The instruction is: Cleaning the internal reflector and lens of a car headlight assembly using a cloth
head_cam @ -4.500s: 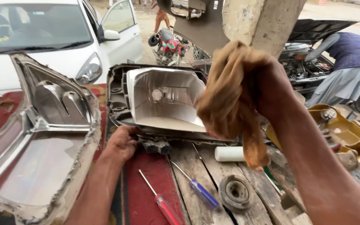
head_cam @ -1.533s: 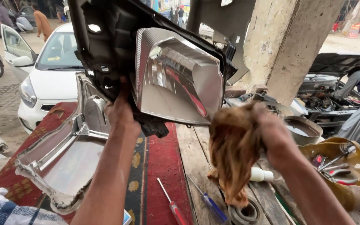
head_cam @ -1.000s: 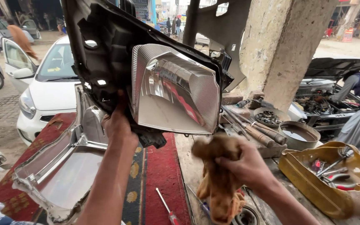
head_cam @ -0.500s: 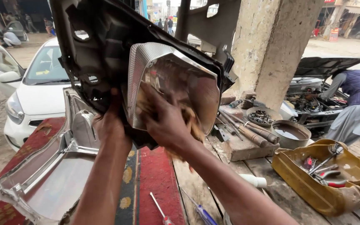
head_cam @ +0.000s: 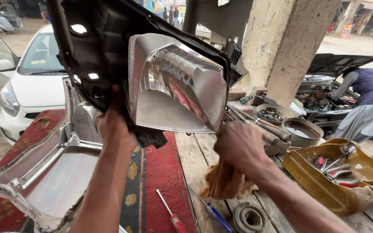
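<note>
The headlight housing [head_cam: 109, 51], a big black plastic shell with ribs and holes, is held up in the air above the bench [head_cam: 195, 159]. Set in its front is the reflector [head_cam: 173, 86], a shiny silver bowl with fine ridges along its edges and a mirror-smooth middle. The left hand [head_cam: 115, 125] has a tight grip on the lower edge of the shell, so the whole lamp rises above and to the right of that grip. The right hand [head_cam: 240, 146] sits just under the reflector's lower right corner, its grip closed on a rag [head_cam: 227, 183], a soft, crumpled tan cloth that hangs below the fist; whether the rag touches the reflector I cannot tell.

Below the left grip lies a clear lens cover [head_cam: 48, 172], glossy and curved, on a red patterned rug [head_cam: 160, 172]. The bench is of rough grey wooden planks. To the right of the right grip stands a yellow tray [head_cam: 316, 190] of tools, dented and grimy. Under the rag lie a blue-handled screwdriver [head_cam: 216, 215], a red-handled screwdriver [head_cam: 173, 218] and a round black rubber ring [head_cam: 249, 218].
</note>
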